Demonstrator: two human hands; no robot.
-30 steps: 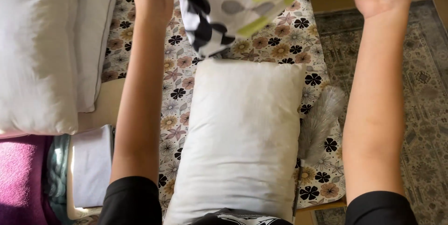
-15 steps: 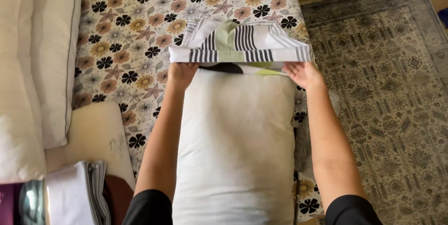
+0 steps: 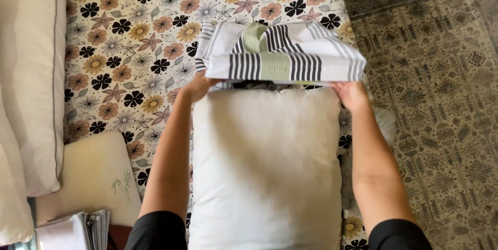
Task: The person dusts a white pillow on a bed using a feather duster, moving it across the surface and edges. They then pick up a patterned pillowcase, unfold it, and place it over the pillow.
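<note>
A plain white pillow lies lengthwise on the flowered bedsheet in front of me. At its far end sits a bunched pillowcase with black, white and green stripes. My left hand grips the case's left edge at the pillow's far left corner. My right hand grips the case's right edge at the far right corner. Both arms run along the pillow's sides, and the fingertips are partly hidden under the fabric.
Long white pillows lie along the left side of the bed. A small cream pillow and a stack of folded cloth sit at lower left. A patterned grey rug covers the floor to the right.
The pillowcase, held high a second ago, has come down to the pillow's far end. Both hands lowered with it and now sit at the pillow's far corners.
</note>
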